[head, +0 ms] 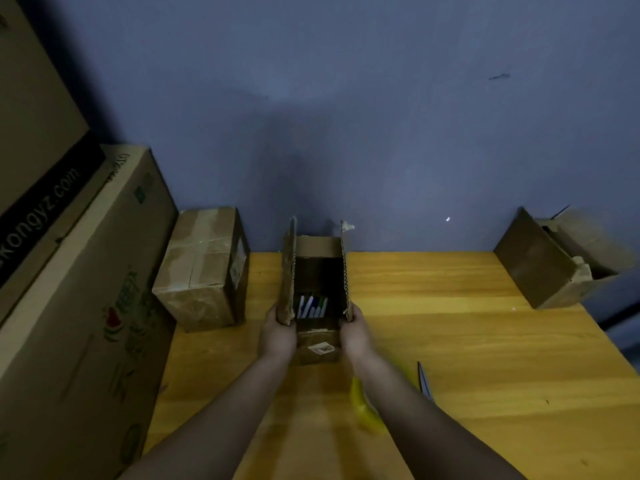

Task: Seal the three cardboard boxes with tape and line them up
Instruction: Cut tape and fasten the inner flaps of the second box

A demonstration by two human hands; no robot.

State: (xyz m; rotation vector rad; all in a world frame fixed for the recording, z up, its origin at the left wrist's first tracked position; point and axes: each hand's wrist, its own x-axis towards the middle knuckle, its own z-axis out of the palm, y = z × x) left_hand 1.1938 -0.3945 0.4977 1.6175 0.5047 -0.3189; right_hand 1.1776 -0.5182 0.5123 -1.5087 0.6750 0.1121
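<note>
Here, head view, dim light. Open box (317, 299) stands mid-bench (433, 327), both side flaps upright; pens (311, 307) lie inside, colours hard to read. Left hand (278, 332) grips the left flap's near corner, right hand (356, 332) the right flap's; fingertips hidden behind cardboard. Taped box (202, 268) at left, third box (557, 259) at far right, partly off the bench edge. Yellow object (363, 407) and scissors (425, 381) half hidden by the right forearm.
</note>
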